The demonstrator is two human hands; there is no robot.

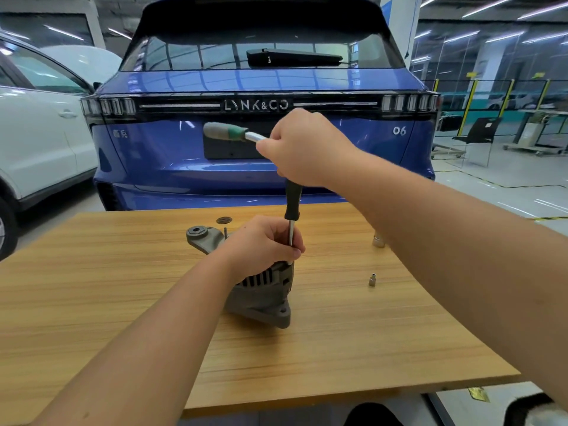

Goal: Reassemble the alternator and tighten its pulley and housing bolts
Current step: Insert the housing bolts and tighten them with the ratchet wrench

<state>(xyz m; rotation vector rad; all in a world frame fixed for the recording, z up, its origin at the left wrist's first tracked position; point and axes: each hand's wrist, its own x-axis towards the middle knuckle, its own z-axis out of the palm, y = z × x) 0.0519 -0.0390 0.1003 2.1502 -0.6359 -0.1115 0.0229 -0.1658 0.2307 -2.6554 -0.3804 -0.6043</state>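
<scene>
A grey alternator (264,298) stands on the wooden table (123,287), its mounting ear (203,236) pointing back left. My left hand (261,244) grips the top of the alternator and steadies the metal shaft of a long driver extension (290,222) that stands upright on the housing. My right hand (302,147) grips the head of a ratchet wrench atop that extension. The ratchet's grey and green handle (227,132) sticks out to the left.
A small socket (372,279) stands on the table right of the alternator, and another small metal piece (378,241) sits farther back. A dark washer (223,220) lies behind the alternator. A blue car (172,155) is parked just beyond the table and a white car (40,142) to the left.
</scene>
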